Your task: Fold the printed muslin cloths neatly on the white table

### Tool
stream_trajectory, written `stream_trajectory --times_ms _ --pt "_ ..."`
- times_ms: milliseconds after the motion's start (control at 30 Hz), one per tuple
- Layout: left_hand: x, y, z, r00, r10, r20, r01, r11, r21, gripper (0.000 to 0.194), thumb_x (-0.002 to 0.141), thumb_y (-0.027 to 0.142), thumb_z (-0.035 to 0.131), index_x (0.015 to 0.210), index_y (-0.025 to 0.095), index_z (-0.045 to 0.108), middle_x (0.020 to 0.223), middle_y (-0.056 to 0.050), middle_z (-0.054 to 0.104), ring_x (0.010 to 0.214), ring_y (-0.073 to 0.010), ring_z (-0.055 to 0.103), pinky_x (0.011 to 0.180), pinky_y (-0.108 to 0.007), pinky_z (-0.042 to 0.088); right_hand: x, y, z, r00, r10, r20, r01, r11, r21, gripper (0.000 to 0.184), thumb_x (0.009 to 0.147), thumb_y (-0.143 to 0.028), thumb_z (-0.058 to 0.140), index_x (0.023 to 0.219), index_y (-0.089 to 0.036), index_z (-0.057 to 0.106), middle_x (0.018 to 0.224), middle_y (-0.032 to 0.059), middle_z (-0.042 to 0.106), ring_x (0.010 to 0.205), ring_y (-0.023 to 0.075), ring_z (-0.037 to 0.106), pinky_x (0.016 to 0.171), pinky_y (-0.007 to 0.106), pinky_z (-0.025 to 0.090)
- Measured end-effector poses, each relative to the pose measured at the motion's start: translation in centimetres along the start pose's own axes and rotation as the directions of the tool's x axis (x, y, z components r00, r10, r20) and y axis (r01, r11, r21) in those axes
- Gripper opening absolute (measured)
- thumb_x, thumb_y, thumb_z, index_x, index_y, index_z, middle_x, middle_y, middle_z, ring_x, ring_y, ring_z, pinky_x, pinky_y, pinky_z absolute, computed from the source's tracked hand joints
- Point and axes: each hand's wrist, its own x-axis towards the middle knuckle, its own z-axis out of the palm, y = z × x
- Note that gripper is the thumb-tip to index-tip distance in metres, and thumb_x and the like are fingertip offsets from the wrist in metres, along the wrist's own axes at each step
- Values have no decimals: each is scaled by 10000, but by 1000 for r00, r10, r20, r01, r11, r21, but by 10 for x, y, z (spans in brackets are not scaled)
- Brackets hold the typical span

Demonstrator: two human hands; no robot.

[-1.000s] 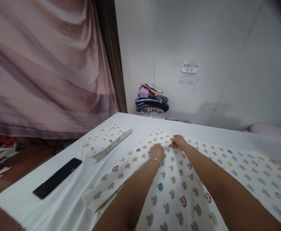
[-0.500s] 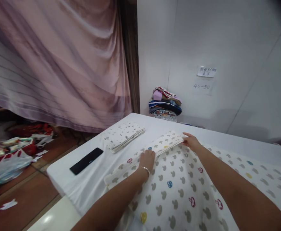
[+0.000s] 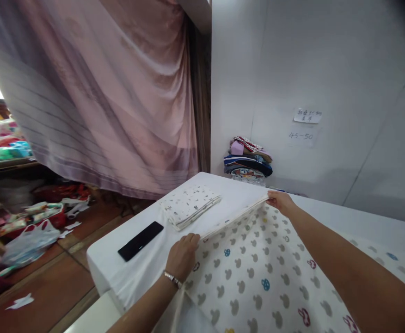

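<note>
A white cloth printed with grey shapes and a few coloured bunny and mushroom motifs hangs toward me over the table's near side. Its upper edge is folded over and stretched between my hands. My left hand, with a bracelet at the wrist, is closed on the left part of that edge. At the far end of the same edge, my right hand pinches the corner. Just beyond my left hand lies a folded white cloth with a small dark print. The printed cloth's lower part runs out of view.
On the white table, a black phone-like slab lies left of my left hand. A stack of folded fabrics stands by the wall behind. At left hang a pink curtain and, on the floor, plastic bags.
My left hand has slid left along the edge and now grips it instead of lying on top. The cloth's edge is lifted and pulled taut. The camera view has shifted somewhat.
</note>
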Motion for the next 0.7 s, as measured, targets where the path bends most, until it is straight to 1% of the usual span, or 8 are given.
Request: stream_trajectory --times_ms 100,167,300,400,500,567,600,700 --pt "15 -21 -4 989 -144 38 148 981 -127 394 802 98 358 1131 230 530 1116 -50 595 971 -173 561 780 -287 422 7 -8 23 998 -34 43 35 999 -10 132 730 -70 591 833 -149 567 693 9 610 565 96 579 532 209 534" --pt "28 -38 -4 974 -215 73 226 951 -211 414 791 100 366 1150 212 538 1119 -57 610 994 -172 563 822 -276 409 12 -11 41 995 -55 82 58 998 -29 147 739 -115 603 873 -164 569 785 26 629 653 117 602 542 220 539" --pt "52 -71 2 961 -245 131 274 913 -302 330 784 126 387 1018 171 615 985 -83 662 917 -184 594 789 -262 402 27 -9 78 986 -86 142 100 991 -91 241 743 -184 619 978 -181 569 1039 70 613 860 162 602 556 226 542" --pt "64 -89 7 952 -270 146 305 886 -349 248 771 169 416 867 171 645 877 -79 674 823 -182 602 716 -252 399 42 0 104 982 -95 164 120 981 -152 334 735 -215 629 1061 -193 558 1227 85 522 993 192 560 574 224 543" --pt "71 -100 14 941 -294 170 339 842 -420 208 743 190 440 759 174 647 780 -61 671 756 -175 593 662 -244 382 59 15 125 981 -96 167 131 968 -214 421 732 -257 634 1138 -208 534 1341 81 417 1078 215 513 586 224 538" --pt "73 -106 21 933 -311 180 359 790 -497 195 730 214 455 724 175 647 728 -45 665 725 -171 585 645 -242 374 71 26 138 982 -96 162 135 958 -253 474 730 -275 635 1183 -214 511 1374 80 374 1102 220 497 607 223 533" --pt "74 -109 26 928 -323 184 369 748 -551 193 724 232 463 717 175 647 707 -36 661 707 -169 582 635 -240 375 77 32 143 983 -96 160 137 953 -271 499 730 -283 636 1205 -213 498 1380 83 366 1106 219 495 623 223 530" --pt "73 -117 42 909 -353 220 396 572 -719 211 700 311 503 741 171 655 662 -9 648 646 -160 568 590 -229 383 94 47 157 982 -101 159 147 938 -315 559 735 -312 633 1254 -198 462 1358 100 395 1082 207 514 674 227 520"
